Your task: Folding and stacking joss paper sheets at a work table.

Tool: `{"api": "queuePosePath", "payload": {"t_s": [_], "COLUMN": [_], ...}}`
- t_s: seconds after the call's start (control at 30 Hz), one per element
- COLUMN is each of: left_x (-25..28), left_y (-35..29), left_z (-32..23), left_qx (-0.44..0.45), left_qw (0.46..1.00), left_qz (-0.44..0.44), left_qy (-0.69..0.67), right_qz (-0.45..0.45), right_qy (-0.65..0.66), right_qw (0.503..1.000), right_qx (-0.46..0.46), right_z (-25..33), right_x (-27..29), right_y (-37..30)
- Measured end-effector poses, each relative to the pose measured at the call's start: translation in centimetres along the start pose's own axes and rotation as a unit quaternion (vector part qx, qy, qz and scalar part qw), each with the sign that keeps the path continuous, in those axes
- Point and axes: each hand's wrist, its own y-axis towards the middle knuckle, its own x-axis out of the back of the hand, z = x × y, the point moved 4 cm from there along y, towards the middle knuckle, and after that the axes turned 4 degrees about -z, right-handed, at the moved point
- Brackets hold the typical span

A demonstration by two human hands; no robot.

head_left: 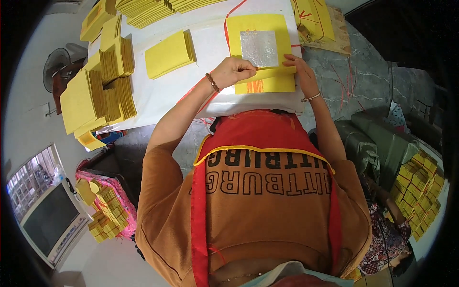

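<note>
On the white-covered table in front of me lies a sheet of yellow paper [287,33] with a silver foil square [258,49] on it. Its near edge is raised into a fold [275,72], below which an orange-marked strip shows. My left hand [233,71] is closed, its thumb and fingers pinching the left part of this fold. At the fold's right end, my right hand [304,72] has its fingers stretched out, touching the paper's edge. Left of the sheet is a flat stack of folded yellow paper [169,54].
Thick bundles of yellow paper [93,95] line the table's left edge, with more stacks [146,10] at the far side. A red string [226,33] runs beside the sheet. A fan [55,67] stands at left. Another person [385,234] is at lower right, near piled yellow bundles [417,191].
</note>
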Motion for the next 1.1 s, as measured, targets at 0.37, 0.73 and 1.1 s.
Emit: {"api": "queuePosePath", "payload": {"t_s": [0.37, 0.73, 1.1], "left_x": [1.2, 1.7, 0.0], "left_y": [0.7, -1.2, -5.0], "left_z": [0.4, -1.8, -2.2], "left_qx": [0.066, -0.244, -0.271], "left_qw": [0.996, 0.87, 0.9], "left_qz": [0.022, -0.077, -0.157], "left_qy": [-0.05, 0.422, 0.302], "right_qz": [0.065, 0.032, 0.125], "right_qy": [-0.072, -0.167, -0.32], "right_qw": [0.99, 0.969, 0.919], "right_qx": [0.102, 0.18, 0.193], "right_z": [-0.7, 0.2, 4.0], "right_x": [0.2, 0.5, -1.0], "right_y": [-0.5, 0.4, -2.5]}}
